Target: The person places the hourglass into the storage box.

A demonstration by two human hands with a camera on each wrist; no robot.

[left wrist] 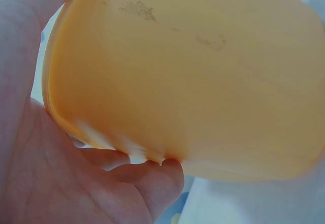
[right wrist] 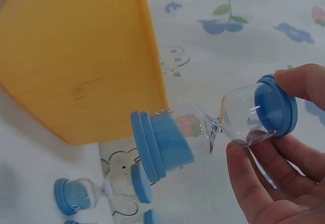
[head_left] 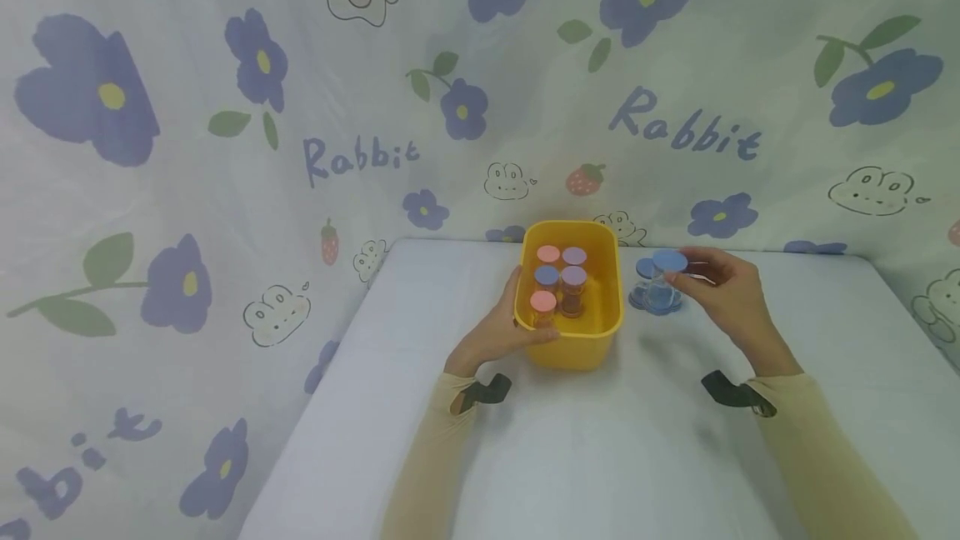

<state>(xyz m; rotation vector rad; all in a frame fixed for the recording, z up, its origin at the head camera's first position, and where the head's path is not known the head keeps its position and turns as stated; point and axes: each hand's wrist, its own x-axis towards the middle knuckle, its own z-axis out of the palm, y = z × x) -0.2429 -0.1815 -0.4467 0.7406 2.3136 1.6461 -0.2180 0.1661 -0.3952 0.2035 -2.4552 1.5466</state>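
Note:
A blue-capped hourglass [right wrist: 238, 112] with blue sand in its lower bulb is in my right hand [head_left: 723, 286]. In the right wrist view the thumb and fingers pinch it near its upper cap. Another blue hourglass [right wrist: 81, 196] stands on the table behind it, and part of one more shows at the bottom edge of that view. My left hand [head_left: 495, 327] grips the yellow bin [head_left: 573, 348] at its near left corner, thumb along the front and fingers around the side. Inside the bin stand several hourglasses with pink [head_left: 543, 302], purple [head_left: 573, 276] and blue caps.
The white-covered table [head_left: 600, 457] runs up to a patterned curtain [head_left: 420, 65] at the back and left. The blue hourglasses on the table are just right of the bin.

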